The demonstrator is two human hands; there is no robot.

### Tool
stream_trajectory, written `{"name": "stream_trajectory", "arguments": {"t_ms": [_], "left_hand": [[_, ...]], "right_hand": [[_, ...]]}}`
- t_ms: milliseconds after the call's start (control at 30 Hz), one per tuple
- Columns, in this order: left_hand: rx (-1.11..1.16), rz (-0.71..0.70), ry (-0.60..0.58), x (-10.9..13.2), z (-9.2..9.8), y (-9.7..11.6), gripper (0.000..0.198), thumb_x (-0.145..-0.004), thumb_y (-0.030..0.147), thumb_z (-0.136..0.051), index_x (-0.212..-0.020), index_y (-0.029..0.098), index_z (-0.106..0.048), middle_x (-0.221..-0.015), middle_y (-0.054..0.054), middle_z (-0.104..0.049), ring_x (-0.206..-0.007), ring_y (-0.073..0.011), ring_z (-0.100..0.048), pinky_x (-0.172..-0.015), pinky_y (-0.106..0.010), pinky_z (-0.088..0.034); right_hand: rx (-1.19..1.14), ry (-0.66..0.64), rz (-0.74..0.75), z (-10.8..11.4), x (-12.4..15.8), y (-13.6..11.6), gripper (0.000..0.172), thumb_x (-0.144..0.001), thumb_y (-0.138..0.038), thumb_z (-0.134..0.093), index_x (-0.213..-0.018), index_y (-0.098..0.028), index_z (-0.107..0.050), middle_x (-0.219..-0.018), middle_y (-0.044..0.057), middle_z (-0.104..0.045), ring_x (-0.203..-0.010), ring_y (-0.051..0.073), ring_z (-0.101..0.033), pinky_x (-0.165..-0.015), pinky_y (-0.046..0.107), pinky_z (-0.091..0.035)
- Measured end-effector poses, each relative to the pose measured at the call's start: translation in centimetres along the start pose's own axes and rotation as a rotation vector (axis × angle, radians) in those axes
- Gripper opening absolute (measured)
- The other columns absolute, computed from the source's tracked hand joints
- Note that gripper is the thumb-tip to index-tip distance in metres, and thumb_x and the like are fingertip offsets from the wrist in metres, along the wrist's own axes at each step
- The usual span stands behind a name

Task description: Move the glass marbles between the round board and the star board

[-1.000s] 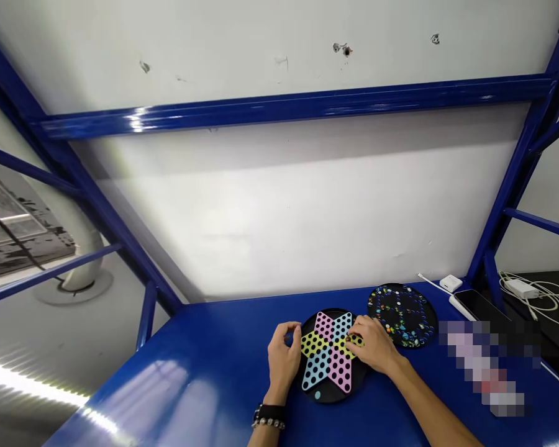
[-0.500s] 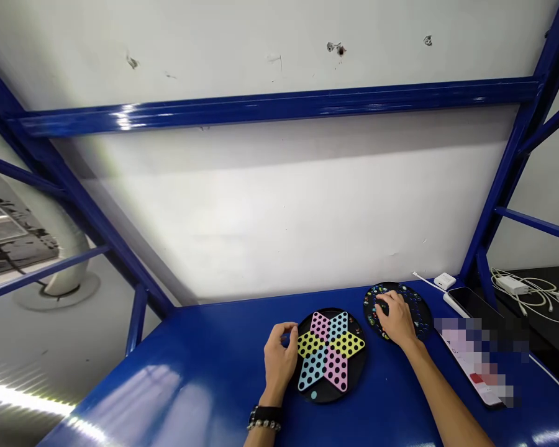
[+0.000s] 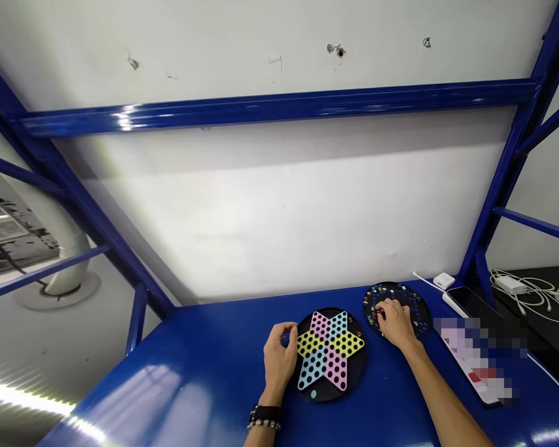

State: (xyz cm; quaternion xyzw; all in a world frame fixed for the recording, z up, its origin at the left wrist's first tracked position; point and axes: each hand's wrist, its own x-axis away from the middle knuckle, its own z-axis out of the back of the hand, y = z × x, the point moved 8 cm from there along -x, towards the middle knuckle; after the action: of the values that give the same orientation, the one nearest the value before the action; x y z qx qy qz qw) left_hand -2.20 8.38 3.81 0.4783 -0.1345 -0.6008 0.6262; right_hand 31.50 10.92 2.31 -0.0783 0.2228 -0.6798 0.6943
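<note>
A round black board (image 3: pixel 326 392) with a pink, blue and yellow star full of dark holes lies on the blue table. At its left edge rests my left hand (image 3: pixel 280 354), thumb and fingers curved apart with nothing visible between them. Behind and to the right lies a round black tray (image 3: pixel 422 310) with small colourful marbles around its rim. My right hand (image 3: pixel 395 321) is over this tray, its thumb and index finger drawn together at the marbles on the left side. Whatever is between those fingertips is too small to make out.
To the right of the tray lie a dark phone (image 3: pixel 472 304) and a long device with a lit, blurred screen (image 3: pixel 456 354). A white charger (image 3: pixel 444 280) and cable sit behind them. Blue metal bars (image 3: pixel 279 108) frame the white wall.
My right hand has shifted slightly, and its thumb and index finger have come closer together over the tray's marbles. My left hand has stayed in place.
</note>
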Motion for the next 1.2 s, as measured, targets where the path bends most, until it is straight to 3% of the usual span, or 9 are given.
{"name": "stream_trajectory", "arguments": {"t_ms": [133, 367, 600, 1000, 1200], "left_hand": [[0.004, -0.004, -0.003, 0.0, 0.0, 0.0, 0.032, -0.089, 0.048, -0.049, -0.088, 0.021, -0.066, -0.094, -0.007, -0.070, -0.089, -0.0231, -0.066, -0.078, -0.035, -0.055], [0.012, 0.001, -0.014, 0.0, -0.1, 0.0, 0.030, -0.089, 0.046, -0.050, -0.089, 0.021, -0.066, -0.094, -0.006, -0.069, -0.090, -0.0225, -0.066, -0.079, -0.034, -0.054], [0.003, -0.001, -0.027, 0.1, -0.3, -0.1, 0.030, -0.089, 0.046, -0.049, -0.088, 0.021, -0.066, -0.094, -0.006, -0.069, -0.090, -0.0228, -0.065, -0.079, -0.035, -0.054], [0.001, -0.016, -0.021, -0.1, -0.1, 0.2, 0.032, -0.089, 0.048, -0.049, -0.088, 0.021, -0.066, -0.093, -0.006, -0.070, -0.087, -0.0220, -0.067, -0.077, -0.033, -0.055], [0.001, -0.025, -0.018, 0.0, -0.2, 0.3, 0.032, -0.090, 0.047, -0.048, -0.088, 0.021, -0.066, -0.093, -0.007, -0.070, -0.088, -0.0225, -0.067, -0.078, -0.034, -0.055]], "right_hand": [[-0.034, 0.001, 0.023, 0.2, 0.0, -0.5, 0.020, -0.086, -0.016, -0.050, -0.095, -0.023, -0.067, -0.097, 0.005, -0.066, -0.097, 0.022, -0.056, -0.083, 0.037, -0.033], [-0.009, -0.054, 0.090, -0.5, 0.4, -1.4, 0.032, -0.092, -0.018, -0.045, -0.110, -0.027, -0.069, -0.106, 0.006, -0.064, -0.101, 0.024, -0.056, -0.085, 0.038, -0.034], [0.009, -0.160, 0.136, -0.8, 0.7, -2.1, 0.048, -0.095, -0.016, -0.035, -0.132, -0.033, -0.059, -0.111, 0.007, -0.061, -0.101, 0.023, -0.053, -0.088, 0.039, -0.036], [-0.029, -0.120, 0.080, -0.2, 0.1, -1.2, 0.029, -0.095, -0.026, -0.045, -0.108, -0.026, -0.071, -0.105, 0.007, -0.064, -0.100, 0.022, -0.058, -0.083, 0.035, -0.039], [-0.115, 0.018, 0.091, 1.4, 0.3, -3.0, 0.023, -0.095, -0.028, -0.046, -0.100, -0.023, -0.068, -0.100, 0.005, -0.067, -0.095, 0.021, -0.059, -0.082, 0.035, -0.037]]}}
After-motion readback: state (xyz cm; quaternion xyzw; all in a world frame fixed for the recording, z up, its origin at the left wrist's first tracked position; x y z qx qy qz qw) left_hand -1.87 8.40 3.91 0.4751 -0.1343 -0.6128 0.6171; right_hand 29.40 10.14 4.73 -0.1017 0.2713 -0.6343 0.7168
